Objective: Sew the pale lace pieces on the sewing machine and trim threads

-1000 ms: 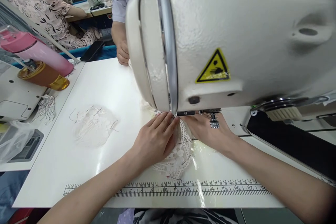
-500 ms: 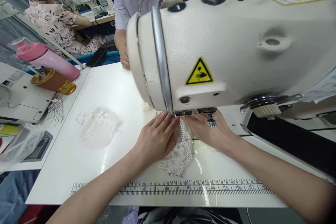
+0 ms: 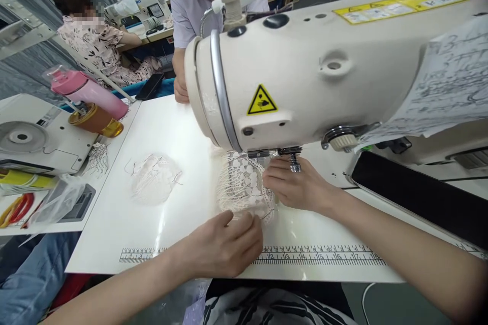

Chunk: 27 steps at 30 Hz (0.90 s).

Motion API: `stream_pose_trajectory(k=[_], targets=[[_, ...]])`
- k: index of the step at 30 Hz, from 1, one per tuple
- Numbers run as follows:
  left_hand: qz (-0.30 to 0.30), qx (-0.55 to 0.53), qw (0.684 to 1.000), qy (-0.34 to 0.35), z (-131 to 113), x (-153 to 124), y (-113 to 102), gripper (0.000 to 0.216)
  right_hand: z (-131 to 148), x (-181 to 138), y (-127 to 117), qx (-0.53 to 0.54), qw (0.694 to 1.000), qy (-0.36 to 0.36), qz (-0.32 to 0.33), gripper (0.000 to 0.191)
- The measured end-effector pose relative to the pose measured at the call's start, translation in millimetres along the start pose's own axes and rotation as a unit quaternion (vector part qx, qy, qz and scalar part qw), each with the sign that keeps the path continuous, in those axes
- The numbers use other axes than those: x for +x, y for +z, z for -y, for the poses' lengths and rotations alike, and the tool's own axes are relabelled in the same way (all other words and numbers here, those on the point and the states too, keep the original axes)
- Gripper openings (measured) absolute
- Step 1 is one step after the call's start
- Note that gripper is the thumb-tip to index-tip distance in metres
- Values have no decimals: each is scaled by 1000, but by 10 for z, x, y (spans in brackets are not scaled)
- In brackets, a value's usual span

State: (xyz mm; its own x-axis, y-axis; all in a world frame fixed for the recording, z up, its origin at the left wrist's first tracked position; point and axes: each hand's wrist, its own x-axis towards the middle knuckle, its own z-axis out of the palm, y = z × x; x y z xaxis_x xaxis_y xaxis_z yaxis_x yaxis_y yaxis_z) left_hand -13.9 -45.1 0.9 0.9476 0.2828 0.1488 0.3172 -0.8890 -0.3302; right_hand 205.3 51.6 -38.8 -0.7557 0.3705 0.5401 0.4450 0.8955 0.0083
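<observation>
A cream lace piece (image 3: 242,183) with a scalloped border lies on the white table under the head of the sewing machine (image 3: 305,68). My left hand (image 3: 229,244) is closed at the lace's near edge, its fingertips pinching the fabric there. Curled fingers of my right hand (image 3: 293,183) grip the lace's right border, close below the machine's presser area. The machine head hides the lace's far end. To the left, a second round lace piece (image 3: 154,180) with loose dark threads lies flat.
A printed ruler scale (image 3: 324,256) runs along the table's front edge. A black phone (image 3: 419,198) lies at right. On the left stand a pink bottle (image 3: 91,94), an amber cup (image 3: 99,119) and another machine (image 3: 41,132). A co-worker's hand (image 3: 181,91) rests across the table.
My left hand has drawn back toward me from beside the needle area to the lace's near edge, uncovering the fabric. My right hand's fingers have curled closer at the border. The camera view has shifted.
</observation>
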Motion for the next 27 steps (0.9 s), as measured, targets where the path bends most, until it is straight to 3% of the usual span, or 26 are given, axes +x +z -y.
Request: stream_pose_trajectory(k=[3, 5, 7, 9, 11, 13, 17, 20, 22, 24, 27], targets=[[-17, 0, 998, -63, -118, -71, 21, 19, -6, -13, 22, 5, 1000, -6, -14, 27], [-52, -65, 985, -152, -98, -77, -1, 20, -11, -21, 12, 22, 1000, 4, -21, 25], [-52, -165, 944, -282, 5, -60, -74, 18, -15, -25, -11, 44, 999, 9, -24, 20], [-21, -241, 883, -402, 161, -33, -178, 16, -14, -21, -34, 59, 998, 8, -25, 15], [17, -279, 848, -449, 320, -2, -263, 16, -12, -10, -45, 54, 998, 7, -23, 20], [56, -305, 853, -421, 443, 34, -280, 14, -13, 2, -45, 45, 999, -2, -20, 19], [80, -278, 912, -292, 527, 129, -68, 22, -40, 8, -51, 49, 998, -37, -22, 16], [16, -207, 949, -236, 491, 197, 170, 9, -71, 7, -78, 47, 998, -39, -18, 18], [-47, -150, 965, -209, 454, 221, 285, 12, -88, 11, -99, 47, 998, -43, -13, 18], [-96, -102, 973, -184, 420, 225, 346, 14, -97, 18, -119, 50, 997, -50, -15, 16], [-124, -66, 976, -167, 389, 211, 362, 15, -92, 26, -142, 42, 997, -51, -29, 17]])
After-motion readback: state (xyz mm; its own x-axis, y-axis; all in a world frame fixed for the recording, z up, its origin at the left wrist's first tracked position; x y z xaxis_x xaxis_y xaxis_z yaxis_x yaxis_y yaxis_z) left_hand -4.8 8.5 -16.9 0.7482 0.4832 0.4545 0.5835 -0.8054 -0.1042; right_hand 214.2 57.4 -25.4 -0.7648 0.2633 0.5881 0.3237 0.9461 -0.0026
